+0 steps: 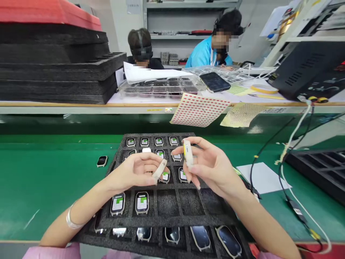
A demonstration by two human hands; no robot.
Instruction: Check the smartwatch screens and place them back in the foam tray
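Head view: left hand [140,171] pinching one pale strap [159,169], right hand [207,163] pinching another strap [188,153], both above the foam tray [172,205]. Loose pinch, likely drop onto the watches [142,202] below.

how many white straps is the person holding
2. One white strap lies slanted in the left hand; the other white strap stands nearly upright, pinched in the right hand. Both sit above the black foam tray of watch bodies. More could be hidden behind the hands.
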